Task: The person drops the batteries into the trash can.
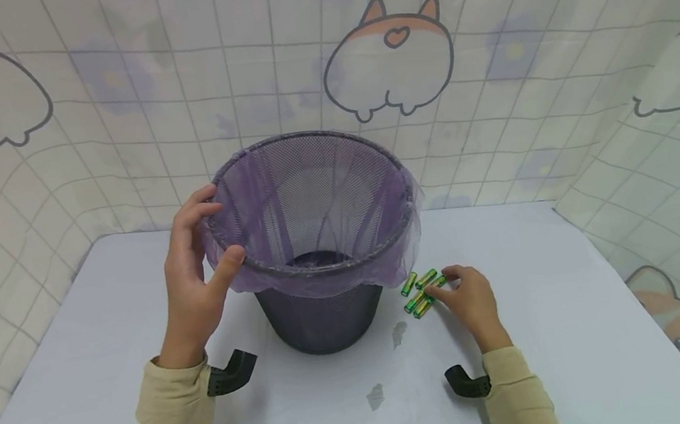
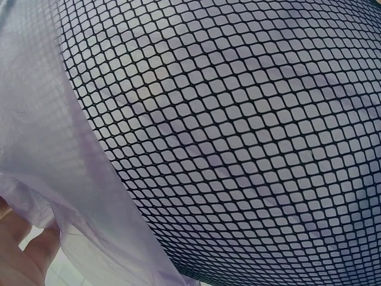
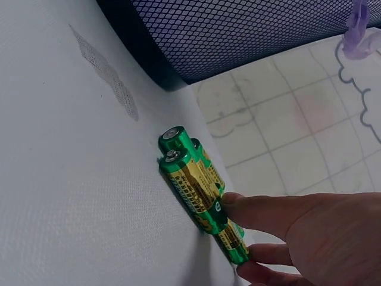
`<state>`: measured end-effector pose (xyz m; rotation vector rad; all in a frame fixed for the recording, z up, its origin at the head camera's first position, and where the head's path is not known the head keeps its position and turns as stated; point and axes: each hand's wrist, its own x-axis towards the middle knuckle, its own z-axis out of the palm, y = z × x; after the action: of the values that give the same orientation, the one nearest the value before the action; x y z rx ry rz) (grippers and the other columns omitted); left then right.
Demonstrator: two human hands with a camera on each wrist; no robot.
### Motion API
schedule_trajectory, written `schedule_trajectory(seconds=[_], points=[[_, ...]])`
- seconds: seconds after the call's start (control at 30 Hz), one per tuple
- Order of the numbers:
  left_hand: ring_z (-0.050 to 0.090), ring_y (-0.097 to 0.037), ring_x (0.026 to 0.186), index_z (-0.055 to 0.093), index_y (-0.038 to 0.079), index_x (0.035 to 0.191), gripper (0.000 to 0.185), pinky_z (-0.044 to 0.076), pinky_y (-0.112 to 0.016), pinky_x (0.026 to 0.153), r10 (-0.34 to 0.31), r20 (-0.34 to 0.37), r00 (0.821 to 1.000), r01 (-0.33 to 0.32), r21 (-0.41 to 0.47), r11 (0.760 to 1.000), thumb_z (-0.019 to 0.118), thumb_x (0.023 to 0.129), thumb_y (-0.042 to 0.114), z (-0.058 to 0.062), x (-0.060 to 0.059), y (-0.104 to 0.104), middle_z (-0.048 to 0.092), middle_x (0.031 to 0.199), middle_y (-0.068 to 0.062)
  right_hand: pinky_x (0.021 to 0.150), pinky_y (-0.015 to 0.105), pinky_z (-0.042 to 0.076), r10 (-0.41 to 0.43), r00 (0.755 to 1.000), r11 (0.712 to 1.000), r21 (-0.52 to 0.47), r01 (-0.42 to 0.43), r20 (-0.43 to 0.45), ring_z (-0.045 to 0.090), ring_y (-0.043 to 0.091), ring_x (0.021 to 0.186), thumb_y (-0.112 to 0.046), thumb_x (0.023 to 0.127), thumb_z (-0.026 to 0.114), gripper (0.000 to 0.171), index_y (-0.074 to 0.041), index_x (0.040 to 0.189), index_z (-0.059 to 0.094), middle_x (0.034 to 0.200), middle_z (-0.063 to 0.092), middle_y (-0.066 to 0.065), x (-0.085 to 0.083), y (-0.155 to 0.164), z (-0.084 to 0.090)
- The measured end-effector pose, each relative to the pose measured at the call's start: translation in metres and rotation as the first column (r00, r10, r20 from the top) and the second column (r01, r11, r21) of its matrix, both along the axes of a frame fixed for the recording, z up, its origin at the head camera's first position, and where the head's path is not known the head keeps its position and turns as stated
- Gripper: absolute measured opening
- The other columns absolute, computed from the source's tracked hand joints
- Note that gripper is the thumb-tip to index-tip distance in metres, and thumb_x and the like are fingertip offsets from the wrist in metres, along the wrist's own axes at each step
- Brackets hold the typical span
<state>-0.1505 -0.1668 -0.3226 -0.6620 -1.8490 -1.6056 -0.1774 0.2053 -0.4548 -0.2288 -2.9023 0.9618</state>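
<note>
A black mesh wastebasket [image 1: 322, 318] with a purple plastic liner [image 1: 323, 280] stands in the middle of the table. My left hand [image 1: 216, 232] grips its left rim, thumb outside and fingers curled over the edge. The left wrist view is filled by the mesh wall [image 2: 238, 149] and the liner's overhang [image 2: 47, 149], with a bit of the left hand [image 2: 18, 250] at the bottom left corner. Several green and gold batteries [image 1: 420, 292] lie to the right of the basket's base. My right hand [image 1: 446, 285] pinches one of the batteries [image 3: 190, 179] between thumb and fingers [image 3: 262, 214].
A white cloth covers the table [image 1: 549, 285], with two small grey patches [image 1: 375, 396] in front of the basket. A tiled cartoon-print backdrop [image 1: 397, 54] closes off the back and sides. The basket's wall [image 3: 238, 36] stands just beyond the batteries.
</note>
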Motion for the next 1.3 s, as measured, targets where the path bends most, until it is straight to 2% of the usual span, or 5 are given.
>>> schedule_trajectory(seconds=[0.1, 0.23, 0.63, 0.87, 1.3], points=[[0.033, -0.025, 0.142, 0.046, -0.005, 0.131, 0.055, 0.024, -0.034, 0.12, -0.004, -0.005, 1.0, 0.004, 0.0, 1.0, 0.066, 0.089, 0.025, 0.0002, 0.0, 0.0002, 0.04, 0.149, -0.012, 0.096, 0.052, 0.045, -0.008, 1.0, 1.0, 0.004, 0.007, 0.007, 0.057, 0.039, 0.113, -0.031, 0.082, 0.075, 0.053, 0.003, 0.121, 0.061, 0.117, 0.064, 0.023, 0.0008, -0.0006, 0.0012], [0.033, -0.026, 0.142, 0.046, -0.006, 0.13, 0.052, 0.024, -0.033, 0.12, -0.013, -0.007, 1.0, 0.013, 0.01, 1.0, 0.065, 0.088, 0.018, 0.0005, 0.0004, 0.0006, 0.04, 0.149, -0.013, 0.096, 0.052, 0.045, -0.009, 1.0, 1.0, 0.017, 0.009, 0.001, 0.057, 0.04, 0.112, -0.031, 0.082, 0.074, 0.053, 0.004, 0.12, 0.062, 0.115, 0.064, 0.023, 0.0017, -0.0012, 0.0028], [0.033, -0.026, 0.142, 0.046, -0.006, 0.131, 0.053, 0.024, -0.032, 0.12, -0.017, -0.007, 1.0, 0.017, 0.012, 1.0, 0.065, 0.089, 0.019, 0.0002, 0.0008, 0.0014, 0.039, 0.149, -0.012, 0.085, 0.053, 0.05, -0.007, 0.998, 0.989, 0.148, 0.017, -0.066, 0.061, 0.04, 0.106, -0.037, 0.082, 0.073, 0.054, 0.003, 0.117, 0.065, 0.112, 0.066, 0.022, 0.0014, -0.0004, -0.0035], [0.033, -0.026, 0.142, 0.045, -0.006, 0.13, 0.051, 0.025, -0.031, 0.119, -0.017, -0.009, 1.0, 0.017, 0.008, 1.0, 0.065, 0.088, 0.016, -0.001, 0.0011, 0.0009, 0.039, 0.149, -0.013, 0.085, 0.053, 0.05, -0.006, 0.996, 0.99, 0.138, 0.018, -0.085, 0.062, 0.041, 0.105, -0.036, 0.082, 0.073, 0.054, 0.004, 0.117, 0.065, 0.111, 0.067, 0.023, 0.0032, 0.0015, -0.0035], [0.032, -0.025, 0.143, 0.047, -0.004, 0.131, 0.054, 0.023, -0.035, 0.121, 0.008, -0.002, 1.0, -0.008, -0.01, 1.0, 0.066, 0.089, 0.024, -0.0011, -0.0002, 0.0001, 0.04, 0.15, -0.01, 0.077, 0.051, 0.052, 0.017, 0.988, 0.994, 0.111, 0.0, -0.153, 0.065, 0.039, 0.097, -0.036, 0.083, 0.073, 0.05, 0.002, 0.116, 0.067, 0.107, 0.069, 0.021, 0.0042, 0.002, 0.0002]])
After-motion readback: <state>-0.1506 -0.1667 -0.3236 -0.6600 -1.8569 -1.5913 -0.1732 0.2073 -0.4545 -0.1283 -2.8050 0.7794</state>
